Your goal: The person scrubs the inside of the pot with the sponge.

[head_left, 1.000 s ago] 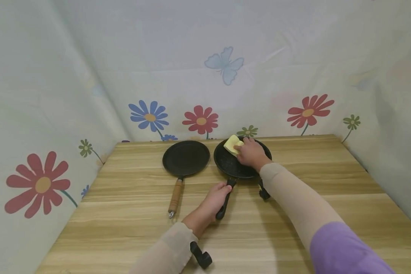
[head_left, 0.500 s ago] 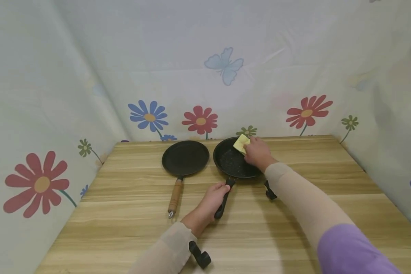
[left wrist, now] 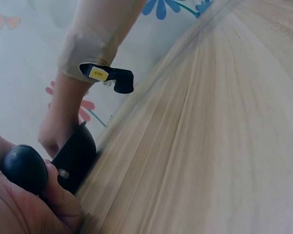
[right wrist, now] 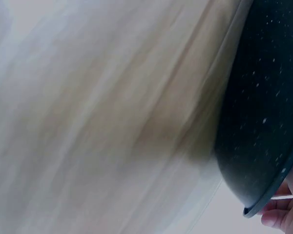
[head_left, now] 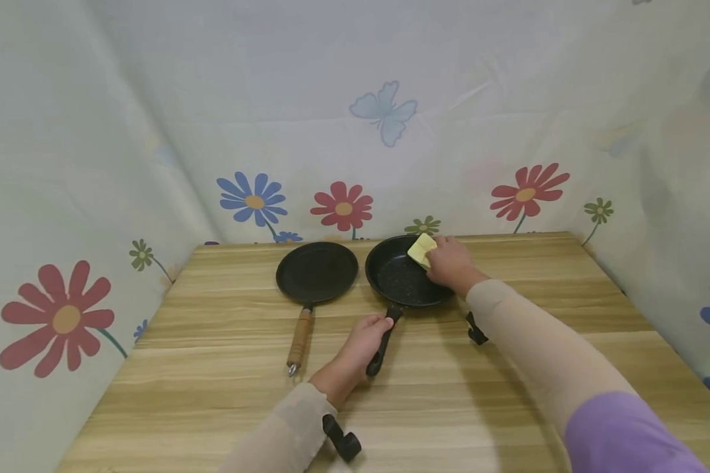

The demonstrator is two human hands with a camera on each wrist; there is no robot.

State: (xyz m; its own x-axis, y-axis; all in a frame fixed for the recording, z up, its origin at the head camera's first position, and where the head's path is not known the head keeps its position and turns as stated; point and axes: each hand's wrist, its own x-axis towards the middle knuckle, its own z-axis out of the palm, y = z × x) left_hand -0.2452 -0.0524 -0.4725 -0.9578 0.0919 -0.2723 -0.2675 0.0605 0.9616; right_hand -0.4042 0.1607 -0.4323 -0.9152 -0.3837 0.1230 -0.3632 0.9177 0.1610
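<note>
In the head view a black frying pan with pale speckles sits on the table. My left hand grips its black handle; the left wrist view shows the fingers wrapped round the handle's rounded end. Over the pan's far right side, my right hand holds a yellow sponge against the inner wall near the rim. Seen from the right wrist, the pan's speckled outer side fills the right edge, and a few fingertips show past its rim.
Left of the frying pan lies a flat black griddle pan with a wooden handle. Both pans are on a wood-grain table. A flowered cloth backdrop rises behind the table and along its sides.
My right hand and the sponge have shifted rightward along the frying pan's inside, from the far middle to the far right wall. The left hand has stayed on the handle.
</note>
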